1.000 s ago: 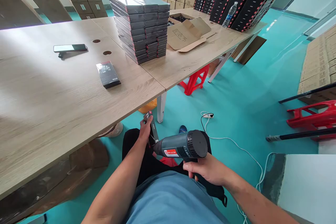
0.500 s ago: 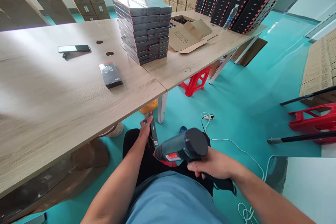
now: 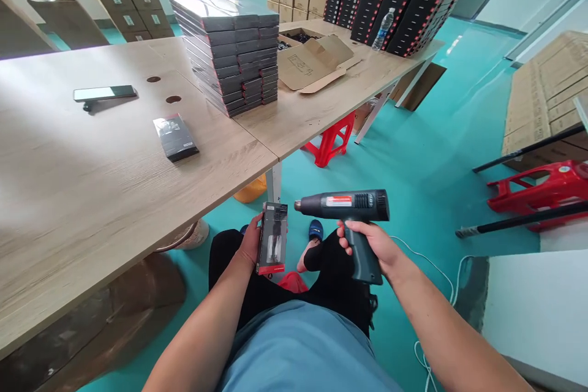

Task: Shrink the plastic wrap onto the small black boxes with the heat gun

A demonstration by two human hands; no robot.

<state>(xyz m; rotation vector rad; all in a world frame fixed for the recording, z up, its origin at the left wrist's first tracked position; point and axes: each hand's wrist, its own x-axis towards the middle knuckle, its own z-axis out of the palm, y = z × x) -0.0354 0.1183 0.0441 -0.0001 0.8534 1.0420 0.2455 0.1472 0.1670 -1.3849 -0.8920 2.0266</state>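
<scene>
My left hand (image 3: 250, 242) grips a small black shrink-wrapped product box (image 3: 272, 239) upright above my knee, its front facing me. My right hand (image 3: 367, 246) is closed around the dark grey handle of a heat gun (image 3: 342, 205). The gun is held level, its metal nozzle pointing left, just above and to the right of the box and not touching it. On the table, beyond my hands, lie a single black box (image 3: 175, 138) and a black-and-white bar-shaped device (image 3: 105, 94).
A tall stack of black boxes (image 3: 225, 55) and an opened cardboard carton (image 3: 312, 61) stand on the wooden table (image 3: 114, 196). Rows of black boxes and a water bottle (image 3: 383, 29) stand behind. Red stools (image 3: 537, 190) and a white cable (image 3: 427, 269) are on the teal floor.
The heat gun has swung up from beside the box to a level position, its rear no longer facing me. The box has turned its front toward me. My view has shifted slightly.
</scene>
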